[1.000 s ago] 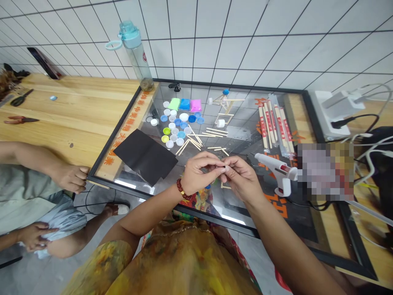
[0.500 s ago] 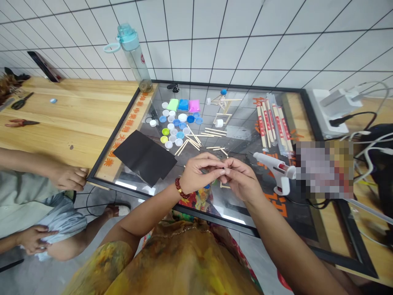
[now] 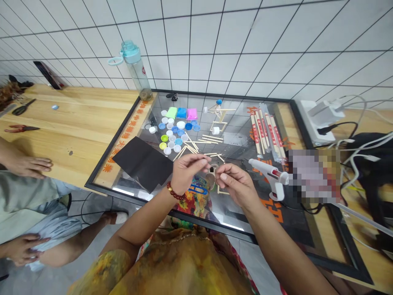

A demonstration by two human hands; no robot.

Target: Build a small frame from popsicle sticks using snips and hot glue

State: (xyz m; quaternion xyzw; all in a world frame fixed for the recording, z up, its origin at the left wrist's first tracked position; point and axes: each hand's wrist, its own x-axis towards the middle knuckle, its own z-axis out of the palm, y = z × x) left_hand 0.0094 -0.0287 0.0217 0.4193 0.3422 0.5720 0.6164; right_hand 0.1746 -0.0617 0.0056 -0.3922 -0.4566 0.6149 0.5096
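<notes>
My left hand (image 3: 187,171), with a red bead bracelet at the wrist, hovers over the near part of the glass tabletop (image 3: 239,205), its fingers curled into a pinch. A small gap separates it from my right hand (image 3: 236,184), whose thumb and fingers are also pinched together. What either pinch holds is too small to make out. A small stick frame (image 3: 221,191) lies on the glass just under my right hand. Loose wooden sticks (image 3: 199,144) and several coloured bottle caps (image 3: 172,132) lie just beyond my hands. A white glue gun (image 3: 270,177) rests to the right.
A black sheet (image 3: 143,162) lies left of my hands. Clay blocks (image 3: 181,113), a stick model (image 3: 217,115) and chopstick packs (image 3: 264,130) sit farther back. A water bottle (image 3: 136,69) stands by the wall. Another person's hand (image 3: 29,166) rests on the wooden bench; cables and a power strip (image 3: 321,119) lie at right.
My fingertips were touching; now the hands have drawn slightly apart. The other person's hand left the glass frame's corner and lies flat on the wooden bench. My view has tilted.
</notes>
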